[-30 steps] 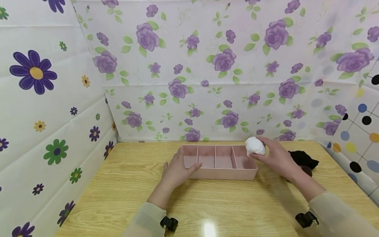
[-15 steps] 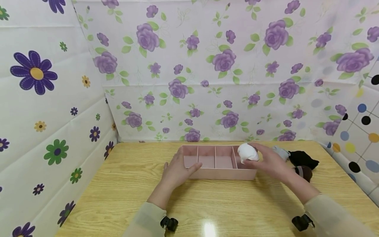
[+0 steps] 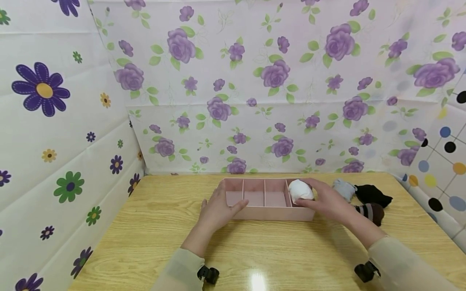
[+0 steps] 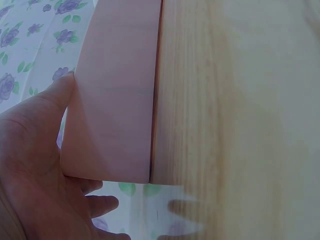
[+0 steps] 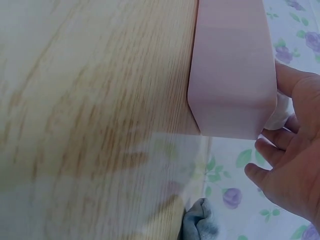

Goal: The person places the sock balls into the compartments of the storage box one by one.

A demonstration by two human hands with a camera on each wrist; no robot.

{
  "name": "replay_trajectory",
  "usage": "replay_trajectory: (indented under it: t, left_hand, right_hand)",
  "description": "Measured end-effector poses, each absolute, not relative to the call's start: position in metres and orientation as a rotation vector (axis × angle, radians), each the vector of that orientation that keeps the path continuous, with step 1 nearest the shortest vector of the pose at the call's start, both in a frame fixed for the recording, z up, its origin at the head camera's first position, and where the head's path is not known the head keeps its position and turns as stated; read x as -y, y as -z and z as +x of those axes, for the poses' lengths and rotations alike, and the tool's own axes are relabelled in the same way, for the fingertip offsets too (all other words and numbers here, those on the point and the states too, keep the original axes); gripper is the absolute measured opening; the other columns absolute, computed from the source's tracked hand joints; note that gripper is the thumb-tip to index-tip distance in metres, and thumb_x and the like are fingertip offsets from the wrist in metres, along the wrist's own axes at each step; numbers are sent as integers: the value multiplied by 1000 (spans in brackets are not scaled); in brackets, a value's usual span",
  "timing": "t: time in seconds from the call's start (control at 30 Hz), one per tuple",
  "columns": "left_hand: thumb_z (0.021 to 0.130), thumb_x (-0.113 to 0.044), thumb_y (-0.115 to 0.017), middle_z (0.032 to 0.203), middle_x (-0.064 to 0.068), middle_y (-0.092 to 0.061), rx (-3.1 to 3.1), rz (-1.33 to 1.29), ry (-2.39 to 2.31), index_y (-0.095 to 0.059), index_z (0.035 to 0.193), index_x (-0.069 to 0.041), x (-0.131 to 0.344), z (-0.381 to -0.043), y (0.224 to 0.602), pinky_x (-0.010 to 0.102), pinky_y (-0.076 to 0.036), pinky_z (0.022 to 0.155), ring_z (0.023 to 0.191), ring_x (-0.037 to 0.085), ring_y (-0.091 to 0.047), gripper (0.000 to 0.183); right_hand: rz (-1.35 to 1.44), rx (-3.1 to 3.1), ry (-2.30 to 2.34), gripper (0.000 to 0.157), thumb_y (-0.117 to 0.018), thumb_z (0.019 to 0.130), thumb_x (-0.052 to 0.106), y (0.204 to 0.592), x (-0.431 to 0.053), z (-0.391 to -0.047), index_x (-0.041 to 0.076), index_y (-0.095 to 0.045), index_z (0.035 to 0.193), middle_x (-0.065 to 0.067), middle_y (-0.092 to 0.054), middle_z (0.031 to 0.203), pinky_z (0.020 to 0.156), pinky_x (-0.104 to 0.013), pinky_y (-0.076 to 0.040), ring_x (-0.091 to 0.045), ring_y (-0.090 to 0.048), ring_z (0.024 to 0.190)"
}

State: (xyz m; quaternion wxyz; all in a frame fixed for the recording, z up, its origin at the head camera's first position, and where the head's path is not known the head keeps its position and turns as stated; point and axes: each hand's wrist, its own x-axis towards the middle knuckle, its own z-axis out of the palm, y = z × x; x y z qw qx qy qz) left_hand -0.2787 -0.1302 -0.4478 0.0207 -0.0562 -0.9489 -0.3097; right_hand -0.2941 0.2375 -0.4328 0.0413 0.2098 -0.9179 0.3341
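Note:
A pink box with a row of several compartments stands on the table. My left hand rests at its left end, the thumb on the front rim. In the left wrist view the other fingers reach past the end wall, spread and fairly straight. My right hand holds a white balled-up sock between thumb and fingers. The sock sits at the top of the rightmost compartment, partly below the rim. In the right wrist view the box wall hides most of the sock.
Right of the box lie a grey sock, a black cloth bundle and a brown striped sock, near the right forearm. A flowered cloth wall rises behind the wooden table. More patterned walls flank it.
My right hand has carried the white sock left and down, from above the box's right end into the rightmost compartment. The grey sock now shows. The left hand and box have stayed still.

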Motion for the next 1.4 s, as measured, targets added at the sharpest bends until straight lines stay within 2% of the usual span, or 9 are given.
replay_trajectory:
  t: [0.23,0.33,0.47,0.53,0.77,1.0,1.17,1.4]
  left_hand:
    - [98,-79,-65,180,17,-26,2940,-172,958,-15,177,-4,130,-279,448,77,-14,127,164,38,-29,120]
    - [98,-79,-65,180,17,-26,2939,-172,964,-15,177,-4,130,-279,448,77,-14,127,165,38,-29,120]
    - [98,-78,-66,180,17,-25,2938,-173,973,-14,177,-4,130,-279,448,77,-14,127,165,38,-28,120]
    - [98,-78,-65,181,17,-25,2937,-176,975,-14,177,-5,130,-279,448,77,-13,127,165,37,-28,120]
    - [97,-79,-66,180,16,-26,2934,-175,987,-14,178,-6,130,-279,447,77,-14,128,165,37,-29,120]
    - [98,-77,-67,180,17,-28,2933,-179,989,-14,177,-5,130,-278,446,77,-15,127,164,37,-31,119]
    - [98,-77,-67,179,17,-29,2934,-179,988,-15,177,-5,129,-278,446,77,-16,127,164,38,-31,119]
    - [98,-77,-66,181,16,-26,2942,-172,987,-13,178,-6,130,-277,445,76,-14,128,165,37,-29,119]
  right_hand:
    - [680,2814,-1019,68,-84,101,39,432,-238,-297,5,-60,155,-18,-65,148,87,-50,-59,-37,-67,124]
    - [671,2839,-1021,77,-82,102,44,432,-239,-296,3,-53,161,-23,-57,158,98,-60,-57,-46,-59,137]
    - [649,2869,-1038,88,-78,103,49,433,-243,-294,1,-43,168,-27,-41,170,114,-74,-43,-55,-37,155]
    - [640,2870,-1036,88,-77,104,49,432,-244,-293,2,-41,169,-29,-36,172,116,-76,-39,-56,-33,157]
    - [582,2866,-970,88,-77,105,48,426,-252,-290,1,-39,169,-31,-35,172,113,-76,-42,-58,-35,154]
    - [493,2900,-926,97,-75,105,53,421,-267,-290,3,-29,174,-31,-29,175,114,-78,-40,-58,-32,156]
    - [429,2913,-838,98,-75,105,53,421,-280,-293,7,-25,176,-31,-29,175,110,-78,-43,-59,-39,151]
    - [361,2937,-773,104,-70,104,62,422,-301,-299,6,-21,177,-36,-27,173,111,-82,-36,-63,-32,152]
